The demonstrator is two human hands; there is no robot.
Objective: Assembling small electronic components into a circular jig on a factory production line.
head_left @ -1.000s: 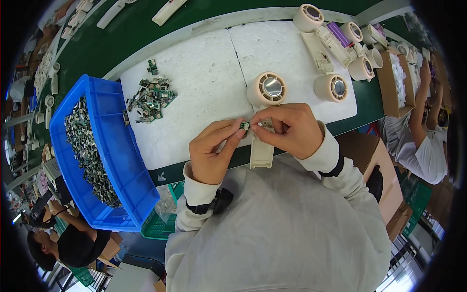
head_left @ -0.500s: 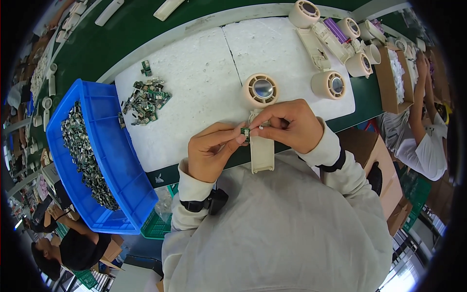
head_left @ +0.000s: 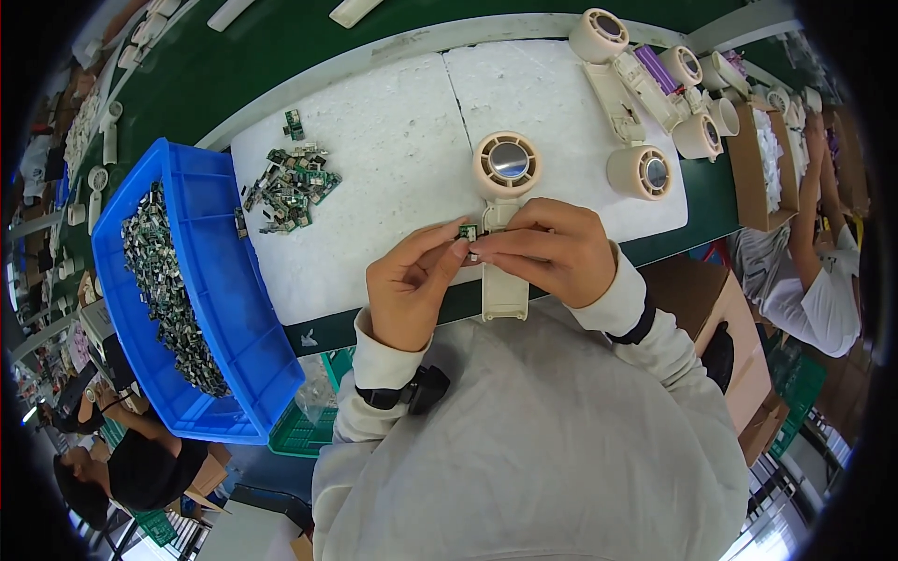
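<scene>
My left hand [head_left: 409,283] pinches a small green circuit board [head_left: 468,231] between thumb and fingers. Against the board's edge, the closed fingertips of my right hand [head_left: 556,252] grip a small white connector [head_left: 474,257], mostly covered by the fingers. Below both hands lies an open cream handle shell [head_left: 506,294] of a handheld fan, its lower end reaching over the table's near edge. The round fan head [head_left: 508,165] with its silver centre sits just beyond my fingers, on the white foam board [head_left: 393,140].
Loose circuit boards [head_left: 292,187] lie heaped at the foam's left. Beside them a blue bin [head_left: 210,280] holds many more. Several fan heads and opened shells [head_left: 613,103] stand at far right, near a cardboard box [head_left: 762,168]. Other people work at both sides.
My right fingertips have moved left, bringing the white connector against the circuit board. My left hand still grips the board, now slightly higher in view. The whole view has shifted a little.
</scene>
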